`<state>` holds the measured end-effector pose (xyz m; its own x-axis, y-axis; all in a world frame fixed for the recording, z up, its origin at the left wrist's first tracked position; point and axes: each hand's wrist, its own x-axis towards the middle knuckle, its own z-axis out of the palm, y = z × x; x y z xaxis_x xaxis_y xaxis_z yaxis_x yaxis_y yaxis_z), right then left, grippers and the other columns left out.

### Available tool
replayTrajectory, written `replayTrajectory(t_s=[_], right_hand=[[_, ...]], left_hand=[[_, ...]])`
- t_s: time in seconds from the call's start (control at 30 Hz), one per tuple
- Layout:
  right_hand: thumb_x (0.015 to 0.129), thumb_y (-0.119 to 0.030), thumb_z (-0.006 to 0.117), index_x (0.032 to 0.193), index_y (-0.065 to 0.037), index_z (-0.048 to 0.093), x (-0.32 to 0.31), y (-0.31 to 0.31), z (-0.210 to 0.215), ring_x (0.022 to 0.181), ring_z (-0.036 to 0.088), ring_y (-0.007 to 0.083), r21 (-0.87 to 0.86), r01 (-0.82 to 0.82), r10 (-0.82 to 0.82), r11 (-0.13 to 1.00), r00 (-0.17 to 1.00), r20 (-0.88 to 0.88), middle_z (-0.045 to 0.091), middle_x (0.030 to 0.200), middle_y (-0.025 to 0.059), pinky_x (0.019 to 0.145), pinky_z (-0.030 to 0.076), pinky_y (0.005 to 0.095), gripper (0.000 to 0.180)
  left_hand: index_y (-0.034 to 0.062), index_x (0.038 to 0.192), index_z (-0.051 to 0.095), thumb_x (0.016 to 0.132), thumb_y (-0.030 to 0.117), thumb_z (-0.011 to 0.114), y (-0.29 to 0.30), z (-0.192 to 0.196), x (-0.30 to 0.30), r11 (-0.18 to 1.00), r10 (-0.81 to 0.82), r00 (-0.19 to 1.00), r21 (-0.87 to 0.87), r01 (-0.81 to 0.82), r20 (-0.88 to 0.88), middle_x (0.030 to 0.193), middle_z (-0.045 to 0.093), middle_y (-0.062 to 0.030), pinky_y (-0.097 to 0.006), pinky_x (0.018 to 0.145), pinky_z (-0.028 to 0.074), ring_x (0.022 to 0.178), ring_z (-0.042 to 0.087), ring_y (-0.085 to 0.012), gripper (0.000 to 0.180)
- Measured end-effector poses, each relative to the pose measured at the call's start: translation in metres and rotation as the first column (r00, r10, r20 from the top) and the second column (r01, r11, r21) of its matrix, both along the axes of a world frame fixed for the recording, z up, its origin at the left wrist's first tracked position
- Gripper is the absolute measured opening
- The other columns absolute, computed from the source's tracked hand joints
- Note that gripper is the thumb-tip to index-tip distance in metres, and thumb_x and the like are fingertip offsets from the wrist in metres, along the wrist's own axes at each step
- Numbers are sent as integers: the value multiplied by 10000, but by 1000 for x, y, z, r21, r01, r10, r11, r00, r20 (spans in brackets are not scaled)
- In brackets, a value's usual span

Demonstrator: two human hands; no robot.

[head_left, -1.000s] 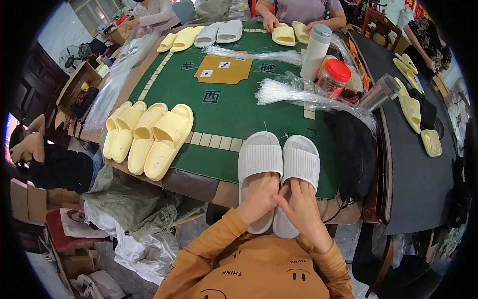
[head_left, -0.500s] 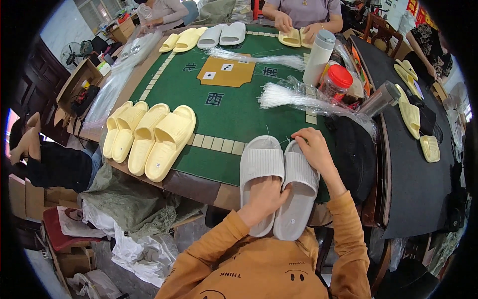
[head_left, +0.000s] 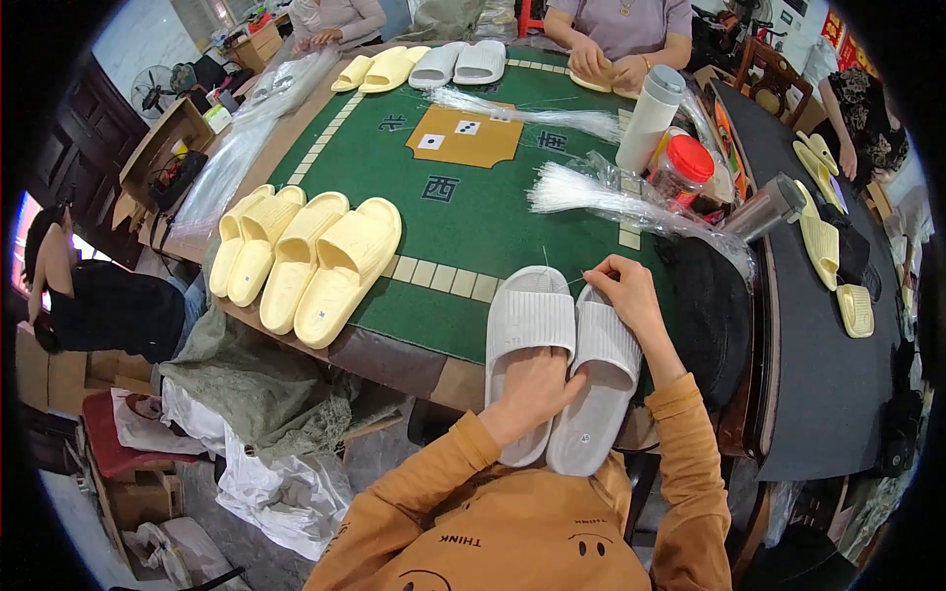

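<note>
Two grey slippers (head_left: pixel 607 333) lie side by side at the table's near edge, toes pointing away from me. My left hand (head_left: pixel 533 392) reaches under the strap of the left slipper and grips it, fingertips hidden, with the thumb against the right slipper. At the toe of the right slipper, my right hand (head_left: pixel 626 294) pinches what looks like a thin plastic tie. Another fine strand stands up from the left slipper's toe. Two pairs of pale yellow slippers (head_left: pixel 347 271) rest to the left.
Bundles of white plastic ties (head_left: pixel 581 197) lie on the green mat (head_left: pixel 384 177). To the right are a red-lidded jar (head_left: pixel 683 167), a white bottle (head_left: pixel 650 118), a grey tumbler (head_left: pixel 767 207) and a black cloth item (head_left: pixel 702 310). Across the table, a person (head_left: pixel 621 39) handles yellow slippers.
My right fingertips have closed at the right slipper's toe. The whole view has shifted slightly; my left hand stays inside the left slipper.
</note>
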<state>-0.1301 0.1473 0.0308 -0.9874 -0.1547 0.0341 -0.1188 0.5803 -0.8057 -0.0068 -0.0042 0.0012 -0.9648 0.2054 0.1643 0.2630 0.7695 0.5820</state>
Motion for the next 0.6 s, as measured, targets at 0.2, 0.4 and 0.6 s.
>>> replayTrajectory(t_s=[0.2,0.4,0.6], right_hand=[[820,-127,673,818,32,644,-8,-7,11,578,612,158,-16,-10,7,1000,979,-202,629,643,113,551,467,289,162],[855,-112,610,869,23,662,-27,-31,5,624,659,163,-137,-204,181,969,970,-163,662,685,117,599,512,290,145],[855,-124,560,905,-13,670,-40,-44,-8,620,666,213,24,-248,249,968,962,-112,682,710,111,613,518,326,164]], left_hand=[[-45,988,578,861,394,576,-2,0,0,997,-26,994,-73,34,108,939,587,-240,-451,584,523,736,619,-380,456],[-43,1010,571,865,409,574,-2,-1,-2,997,-35,995,-69,41,92,960,580,-241,-449,581,522,739,615,-382,475],[-65,1022,539,876,405,573,-3,9,0,999,-54,982,11,53,182,914,601,-262,-479,676,500,790,604,-414,494]])
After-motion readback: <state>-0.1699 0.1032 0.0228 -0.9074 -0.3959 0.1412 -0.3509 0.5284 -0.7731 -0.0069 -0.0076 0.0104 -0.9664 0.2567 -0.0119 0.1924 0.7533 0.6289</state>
